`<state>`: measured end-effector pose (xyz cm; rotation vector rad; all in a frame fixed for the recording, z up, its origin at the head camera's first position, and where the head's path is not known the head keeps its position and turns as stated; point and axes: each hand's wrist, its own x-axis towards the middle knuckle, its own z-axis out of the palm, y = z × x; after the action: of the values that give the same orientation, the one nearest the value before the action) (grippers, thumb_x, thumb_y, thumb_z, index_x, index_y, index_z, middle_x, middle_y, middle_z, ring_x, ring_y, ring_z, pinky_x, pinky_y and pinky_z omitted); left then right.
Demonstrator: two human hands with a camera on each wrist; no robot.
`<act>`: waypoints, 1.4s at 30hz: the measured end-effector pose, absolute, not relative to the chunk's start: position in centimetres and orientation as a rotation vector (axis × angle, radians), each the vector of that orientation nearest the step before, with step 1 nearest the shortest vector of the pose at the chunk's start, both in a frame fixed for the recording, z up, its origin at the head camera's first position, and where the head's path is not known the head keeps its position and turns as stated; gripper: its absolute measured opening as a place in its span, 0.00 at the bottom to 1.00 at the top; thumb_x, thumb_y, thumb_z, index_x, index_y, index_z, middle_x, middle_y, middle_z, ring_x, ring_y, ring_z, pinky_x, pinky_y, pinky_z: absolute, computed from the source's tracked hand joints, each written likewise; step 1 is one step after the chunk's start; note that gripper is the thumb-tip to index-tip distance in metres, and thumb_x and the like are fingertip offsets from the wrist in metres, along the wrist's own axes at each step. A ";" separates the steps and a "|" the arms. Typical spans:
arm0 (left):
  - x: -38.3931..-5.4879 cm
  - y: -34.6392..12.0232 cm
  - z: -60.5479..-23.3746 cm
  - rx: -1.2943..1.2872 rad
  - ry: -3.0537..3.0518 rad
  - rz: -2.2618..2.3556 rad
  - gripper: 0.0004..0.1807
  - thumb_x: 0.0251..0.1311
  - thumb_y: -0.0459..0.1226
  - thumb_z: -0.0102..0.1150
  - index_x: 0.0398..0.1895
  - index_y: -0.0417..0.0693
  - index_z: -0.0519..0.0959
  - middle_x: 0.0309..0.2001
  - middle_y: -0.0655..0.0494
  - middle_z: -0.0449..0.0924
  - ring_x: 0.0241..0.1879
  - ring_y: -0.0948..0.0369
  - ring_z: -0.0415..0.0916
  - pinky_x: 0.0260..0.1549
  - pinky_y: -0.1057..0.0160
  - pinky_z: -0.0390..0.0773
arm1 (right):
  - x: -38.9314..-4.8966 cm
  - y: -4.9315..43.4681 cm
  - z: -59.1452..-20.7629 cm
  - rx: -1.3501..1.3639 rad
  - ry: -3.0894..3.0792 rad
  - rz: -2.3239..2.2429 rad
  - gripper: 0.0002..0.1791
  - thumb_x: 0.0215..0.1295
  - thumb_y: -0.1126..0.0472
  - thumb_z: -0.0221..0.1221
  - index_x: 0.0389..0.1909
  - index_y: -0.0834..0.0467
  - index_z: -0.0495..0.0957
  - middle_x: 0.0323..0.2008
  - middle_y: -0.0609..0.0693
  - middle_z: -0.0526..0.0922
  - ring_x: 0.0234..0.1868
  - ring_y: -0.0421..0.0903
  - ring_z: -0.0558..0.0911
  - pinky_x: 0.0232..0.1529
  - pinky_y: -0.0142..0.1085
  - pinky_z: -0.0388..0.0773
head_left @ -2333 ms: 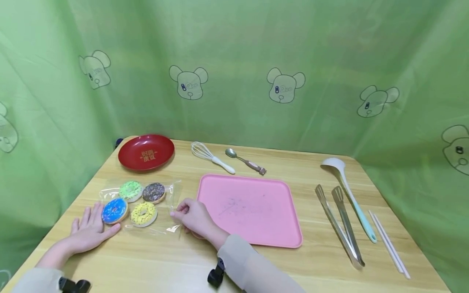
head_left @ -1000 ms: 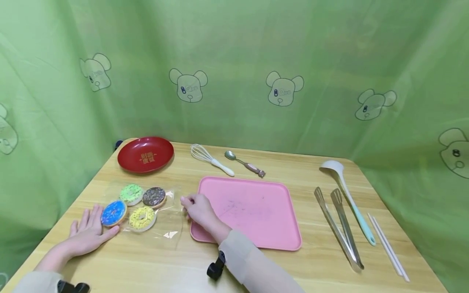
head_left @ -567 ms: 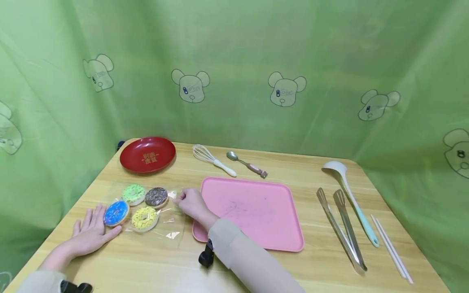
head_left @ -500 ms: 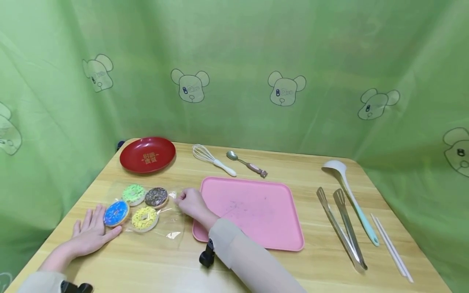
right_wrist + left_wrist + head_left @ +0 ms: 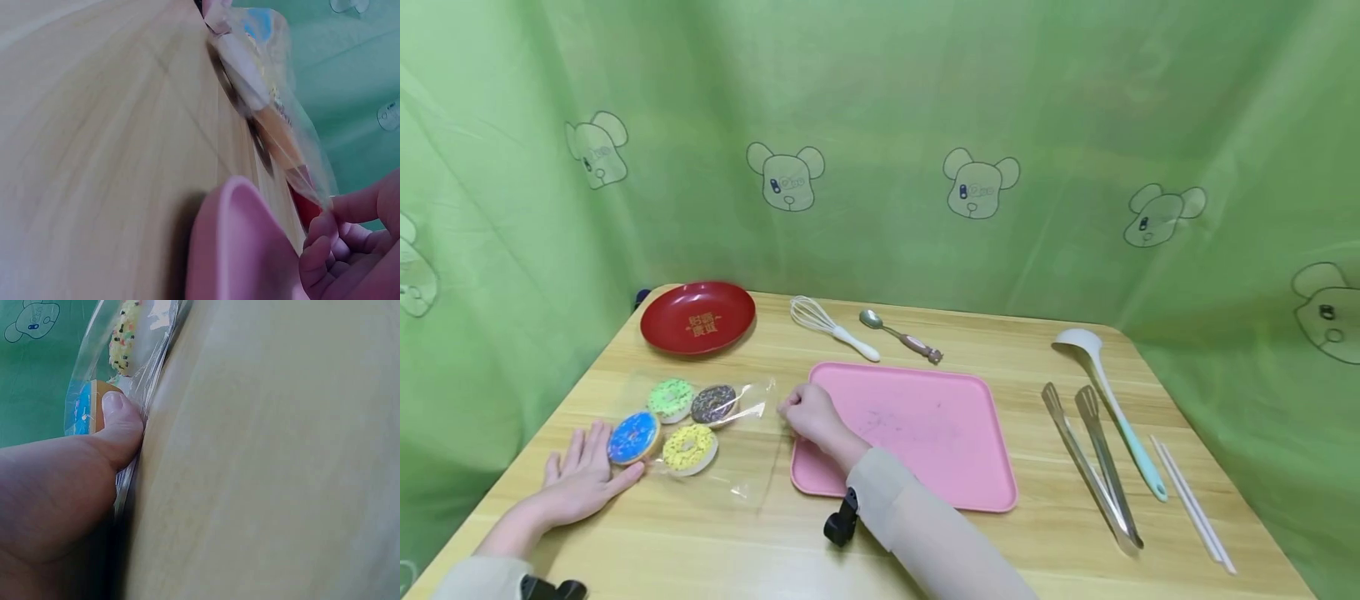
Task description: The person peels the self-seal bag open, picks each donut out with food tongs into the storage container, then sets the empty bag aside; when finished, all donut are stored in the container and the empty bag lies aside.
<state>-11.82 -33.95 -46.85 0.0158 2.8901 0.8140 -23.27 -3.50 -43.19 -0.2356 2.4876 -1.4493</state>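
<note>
A clear plastic bag (image 5: pixel 748 454) lies at the left of the table with toy-like doughnuts inside: blue (image 5: pixel 634 437), yellow (image 5: pixel 676 452), green (image 5: pixel 658 406) and dark brown with sprinkles (image 5: pixel 713 406). My left hand (image 5: pixel 583 481) rests with spread, straight fingers at the bag's left side, its thumb (image 5: pixel 119 428) against the blue doughnut through the film. Over the left end of the pink tray (image 5: pixel 917 433), my right hand (image 5: pixel 816 421) pinches the bag's right edge between thumb and finger. In the right wrist view the film (image 5: pixel 306 153) stretches up to that pinch.
A red plate (image 5: pixel 700 318) stands at the back left. Behind the tray lie a white whisk (image 5: pixel 842 332) and a spoon (image 5: pixel 906 337). At the right are metal tongs (image 5: pixel 1093 467), a ladle (image 5: pixel 1116 396) and white chopsticks (image 5: pixel 1195 508). A green curtain (image 5: pixel 880 100) surrounds the table.
My right hand has shifted from the bag's lower right edge up and rightward, and the film near it is now raised and pulled. The left hand and the doughnuts have stayed put.
</note>
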 end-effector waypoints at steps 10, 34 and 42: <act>-11.8 -34.1 -46.9 0.020 2.898 0.797 0.54 0.64 0.59 0.44 0.65 0.22 0.30 0.65 0.22 0.24 0.62 0.31 0.15 0.49 0.29 0.18 | -22.9 -2.9 -43.3 -0.104 2.356 -1.559 0.04 0.56 0.69 0.59 0.24 0.63 0.74 0.15 0.54 0.74 0.09 0.41 0.68 0.08 0.29 0.66; -13.2 -32.7 -44.2 0.080 2.968 0.829 0.52 0.62 0.57 0.49 0.64 0.18 0.42 0.62 0.16 0.37 0.62 0.25 0.33 0.54 0.28 0.36 | -23.1 2.0 -42.1 -0.147 2.205 -1.685 0.11 0.64 0.62 0.57 0.32 0.68 0.76 0.20 0.55 0.77 0.14 0.42 0.72 0.14 0.30 0.71; -13.5 -30.4 -42.4 0.185 2.994 0.902 0.51 0.61 0.54 0.53 0.66 0.22 0.43 0.64 0.20 0.39 0.64 0.29 0.36 0.58 0.32 0.40 | -22.6 5.5 -41.9 -0.154 2.217 -1.690 0.14 0.64 0.59 0.57 0.36 0.69 0.76 0.22 0.55 0.77 0.16 0.42 0.74 0.17 0.31 0.71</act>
<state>-13.50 -30.36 -42.42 0.1848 2.9942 0.9023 -22.64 5.48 -41.92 -0.1542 2.2169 -1.6903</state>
